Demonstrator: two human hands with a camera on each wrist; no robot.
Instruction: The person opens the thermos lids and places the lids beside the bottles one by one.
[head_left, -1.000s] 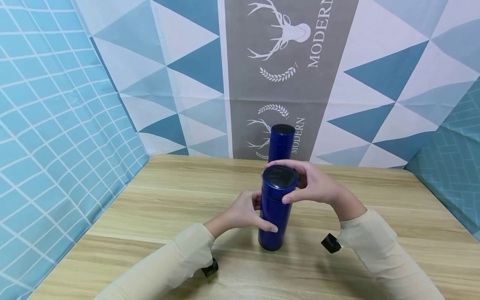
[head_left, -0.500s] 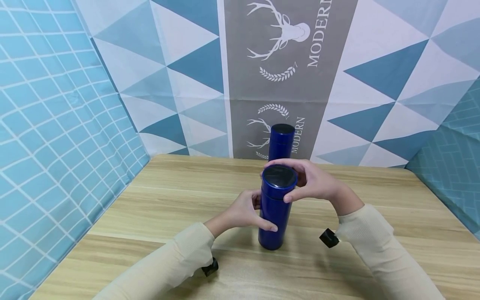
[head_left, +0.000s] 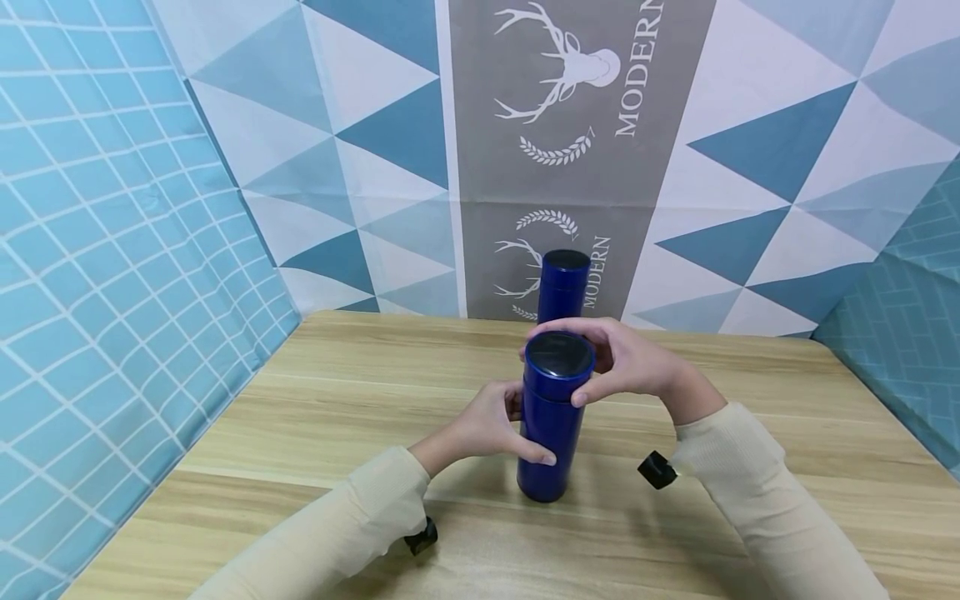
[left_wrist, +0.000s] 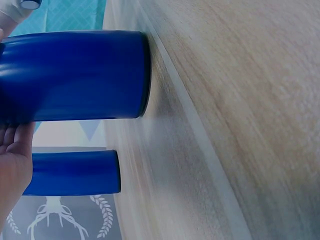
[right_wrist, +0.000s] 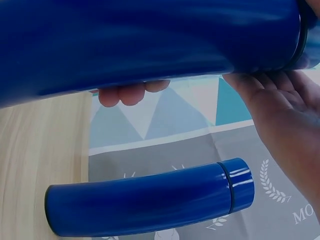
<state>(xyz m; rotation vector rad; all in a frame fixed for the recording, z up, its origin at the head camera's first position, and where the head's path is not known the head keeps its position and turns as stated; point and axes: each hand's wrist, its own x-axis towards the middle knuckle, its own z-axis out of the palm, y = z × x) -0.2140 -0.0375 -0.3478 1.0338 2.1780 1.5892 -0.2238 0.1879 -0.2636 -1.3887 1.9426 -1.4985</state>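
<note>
A dark blue thermos flask with a black-topped lid stands upright on the wooden table. My left hand grips its body from the left, with the thumb across the front. Around the lid, from the right and behind, curl the fingers and thumb of my right hand. In the right wrist view, the left fingertips show past the flask's body. The lid looks seated on the body, with a thin seam between them. Some fingers of both hands are hidden behind the flask.
A second blue flask stands upright behind the first, close to the back wall cloth. Its own lid is on. The wooden table meets a blue grid cloth at the left.
My right thumb has shifted slightly right along the lid's edge, and the right wrist has moved a little left. The left hand and both flasks stay in place.
</note>
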